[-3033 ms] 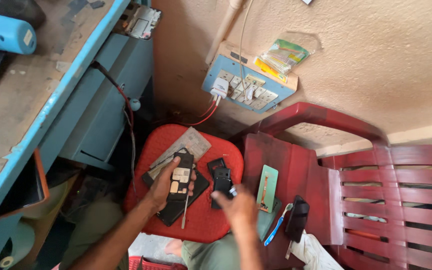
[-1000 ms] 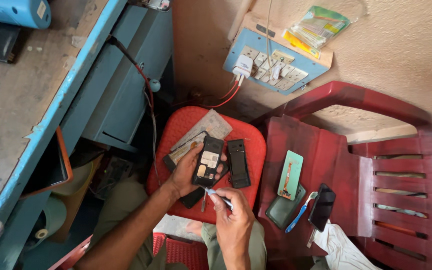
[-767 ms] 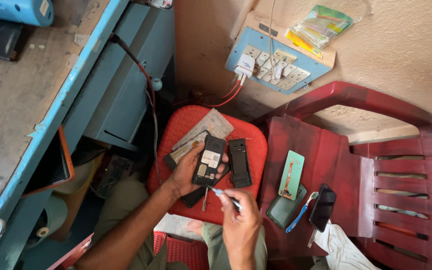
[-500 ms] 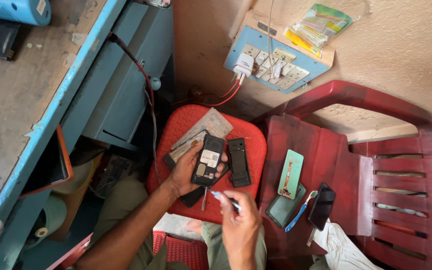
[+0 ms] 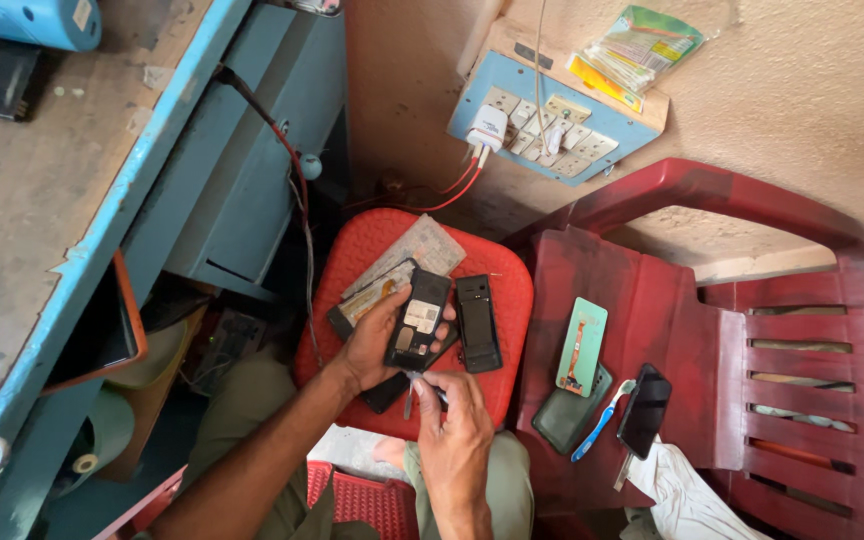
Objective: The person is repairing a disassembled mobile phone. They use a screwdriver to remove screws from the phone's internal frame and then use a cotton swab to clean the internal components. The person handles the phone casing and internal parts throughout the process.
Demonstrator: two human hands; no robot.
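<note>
In the head view, the opened phone (image 5: 415, 322) sits at the centre of the frame over the red stool (image 5: 497, 385), its long axis running up and slightly right, clasped from the left side by the left hand (image 5: 377, 340). The right hand (image 5: 457, 430), just below it, pinches a small tool (image 5: 430, 385) whose tip points up at the phone's lower end. Both forearms rise from the bottom edge of the frame, and a loose back cover (image 5: 477, 323) lies just right of the phone.

Even daylight on my view, sharp overall; plaster wall (image 5: 802, 110) at 1 o'clock brightest, deep shadow under blue bench (image 5: 102, 240) at 9 o'clock, slight wide-angle bending at edges.
</note>
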